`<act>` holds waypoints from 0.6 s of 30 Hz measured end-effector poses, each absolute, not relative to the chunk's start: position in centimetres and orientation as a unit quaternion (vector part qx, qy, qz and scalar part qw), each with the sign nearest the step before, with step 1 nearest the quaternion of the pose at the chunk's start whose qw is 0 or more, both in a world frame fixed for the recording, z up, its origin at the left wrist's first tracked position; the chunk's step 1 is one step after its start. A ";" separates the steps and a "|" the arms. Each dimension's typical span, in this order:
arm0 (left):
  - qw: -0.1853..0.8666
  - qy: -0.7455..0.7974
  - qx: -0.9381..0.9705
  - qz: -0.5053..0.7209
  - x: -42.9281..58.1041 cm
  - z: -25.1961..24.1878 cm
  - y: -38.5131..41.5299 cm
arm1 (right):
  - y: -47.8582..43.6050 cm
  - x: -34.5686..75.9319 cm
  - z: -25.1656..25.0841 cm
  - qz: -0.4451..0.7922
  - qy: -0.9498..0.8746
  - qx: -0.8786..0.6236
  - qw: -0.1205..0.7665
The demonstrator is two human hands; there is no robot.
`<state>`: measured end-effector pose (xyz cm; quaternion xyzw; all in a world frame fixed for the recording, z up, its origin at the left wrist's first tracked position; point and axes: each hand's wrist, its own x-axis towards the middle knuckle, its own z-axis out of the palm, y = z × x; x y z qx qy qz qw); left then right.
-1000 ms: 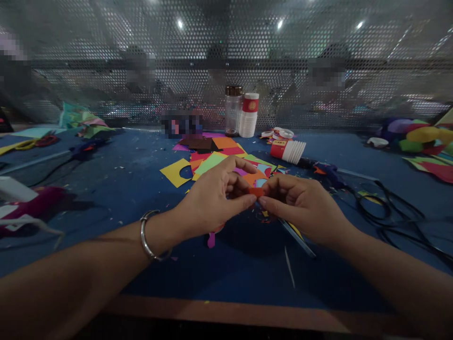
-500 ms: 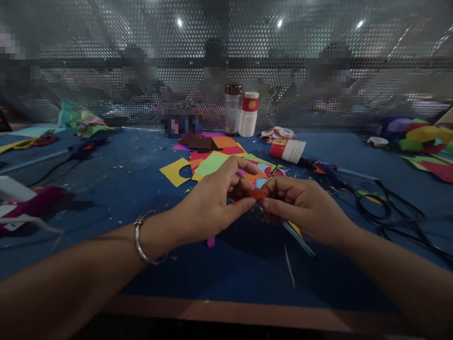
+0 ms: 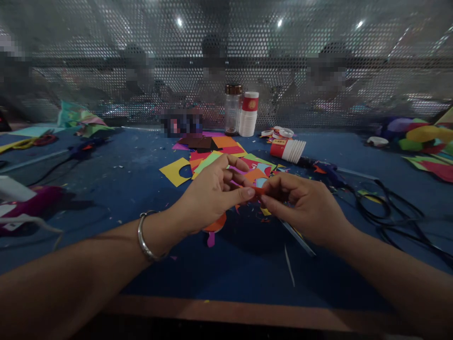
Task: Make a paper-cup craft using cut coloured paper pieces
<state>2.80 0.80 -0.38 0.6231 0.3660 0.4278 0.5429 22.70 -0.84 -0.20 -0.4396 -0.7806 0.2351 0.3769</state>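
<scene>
Here, in the head-camera view, two bare forearms reach forward over a blue table (image 3: 88,189) and the hands meet near the middle. The left hand (image 3: 212,193) wears a silver bangle (image 3: 146,236) at the wrist. Its thumb and forefinger are pressed together on a small red paper scrap (image 3: 258,190), with the other fingers loosely curled above. The right hand (image 3: 304,205) pinches the same scrap from the opposite side, thumb under and forefinger over, so the fingertips of both hands almost touch. The scrap is held just above the table surface, between the two sets of fingertips.

Just below the left palm lies a curved orange paper piece (image 3: 216,223). Just below the right fingers, a thin grey strip (image 3: 296,239) lies slanted on the table. Just beyond the fingertips spreads a pile of coloured paper sheets (image 3: 215,153), and to the left of the left knuckles lies a yellow sheet (image 3: 174,172) with a round bite cut from it. Further beyond the fingers, a stack of paper cups (image 3: 288,150) lies on its side. Behind it a second stack of cups (image 3: 249,117) stands upright, just beside a clear jar (image 3: 232,109). To the right of the right hand, well apart, black cable (image 3: 385,208) loops across the table. A perforated metal screen (image 3: 106,71) closes the far edge, with blurred people behind it.
</scene>
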 end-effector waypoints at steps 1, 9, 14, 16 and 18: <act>0.546 0.370 0.616 0.430 2.8 -0.4 0.8 | -0.8 22.7 -0.3 0.218 -0.785 -0.441 0.377; 0.558 0.370 0.588 0.453 3.2 -0.6 0.5 | -0.9 22.7 -0.5 0.168 -0.802 -0.427 0.382; 0.549 0.347 0.602 0.465 3.1 -0.6 0.6 | -1.0 22.8 -0.4 0.158 -0.811 -0.412 0.383; 0.548 0.346 0.604 0.464 3.1 -0.7 0.7 | -1.1 22.9 -0.5 0.145 -0.817 -0.406 0.382; 0.548 0.350 0.608 0.455 3.1 -0.7 0.8 | -1.1 23.0 -0.5 0.134 -0.823 -0.402 0.379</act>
